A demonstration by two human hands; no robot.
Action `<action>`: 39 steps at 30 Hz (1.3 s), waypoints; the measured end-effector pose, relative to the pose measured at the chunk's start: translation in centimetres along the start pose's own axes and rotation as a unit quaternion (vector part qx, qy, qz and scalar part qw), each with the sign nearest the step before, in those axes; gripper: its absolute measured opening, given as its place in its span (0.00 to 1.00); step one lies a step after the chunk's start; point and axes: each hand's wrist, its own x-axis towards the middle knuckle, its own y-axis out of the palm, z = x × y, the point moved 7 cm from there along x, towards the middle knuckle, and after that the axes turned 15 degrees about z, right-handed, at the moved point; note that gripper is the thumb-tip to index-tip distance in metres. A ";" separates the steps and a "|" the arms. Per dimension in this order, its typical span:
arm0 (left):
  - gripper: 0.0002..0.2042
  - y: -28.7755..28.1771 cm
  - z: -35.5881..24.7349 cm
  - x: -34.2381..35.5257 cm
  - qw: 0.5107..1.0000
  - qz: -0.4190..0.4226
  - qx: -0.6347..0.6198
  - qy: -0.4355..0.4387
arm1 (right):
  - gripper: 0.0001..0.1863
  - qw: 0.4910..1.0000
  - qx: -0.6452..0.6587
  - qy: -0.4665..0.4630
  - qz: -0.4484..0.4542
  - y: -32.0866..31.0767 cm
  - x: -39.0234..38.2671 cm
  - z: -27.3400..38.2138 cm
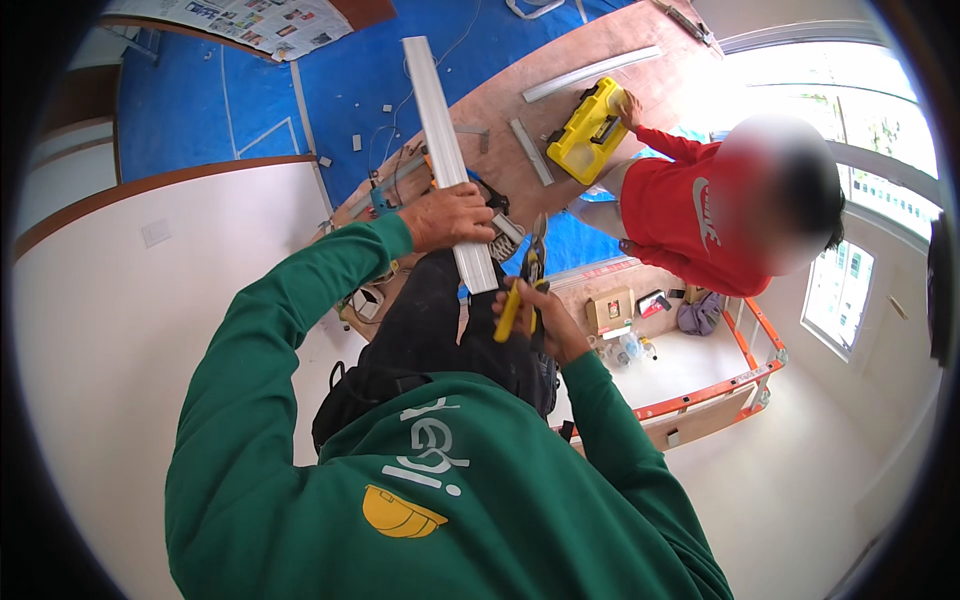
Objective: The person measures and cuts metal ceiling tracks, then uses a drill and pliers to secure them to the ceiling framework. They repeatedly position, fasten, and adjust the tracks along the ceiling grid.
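My left hand is closed around a long, light grey ribbed channel strip, gripping it toward its near end. The strip slants across my dark trousers, and its far end reaches out over the blue floor sheet. In my right hand is a pair of tin snips with yellow and black handles. Their jaws point away from me, just right of the strip and apart from it. The yellow handles stand somewhat spread within my fingers.
At right, a person in a red top has a hand on a yellow plastic case. Loose channel strips lie on the brown board surface. Orange ladder rails and a cardboard box are at lower right. Blue sheeting covers floor.
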 end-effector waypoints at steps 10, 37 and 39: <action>0.18 -0.8 2.0 -2.8 0.943 -0.087 -0.020 -0.321 | 0.19 0.984 -0.070 -0.143 0.076 6.1 4.4 3.7; 0.50 6.0 4.0 0.1 0.561 -0.099 -0.768 -0.292 | 0.46 0.776 -0.617 0.046 0.120 5.1 -1.0 -0.6; 0.51 5.8 3.9 0.1 0.587 -0.090 -0.747 -0.298 | 0.45 0.777 -0.614 0.047 0.127 5.4 -0.7 -0.6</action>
